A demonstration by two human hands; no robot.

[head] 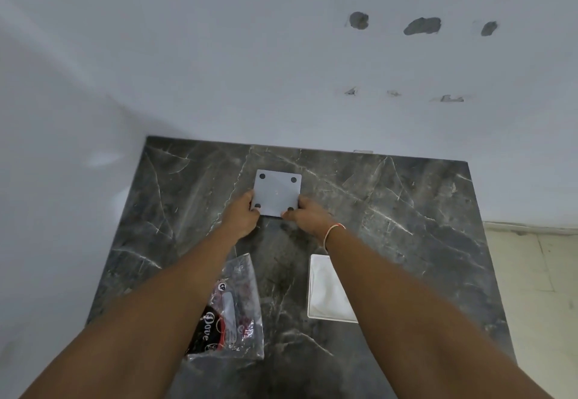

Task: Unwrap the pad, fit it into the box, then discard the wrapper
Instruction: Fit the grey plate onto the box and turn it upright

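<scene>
A flat grey square box [276, 192] with a black dot near each corner lies on the dark marble table [391, 211], near the far edge. My left hand [242, 215] grips its near left corner and my right hand [308, 214] grips its near right corner. A clear plastic wrapper [236, 311] with red, black and white print lies closer to me, partly under my left forearm. A white square pad [328, 292] lies under my right forearm, partly hidden by it.
White walls rise behind and to the left of the table. The table's right edge drops to a pale tiled floor [538, 273].
</scene>
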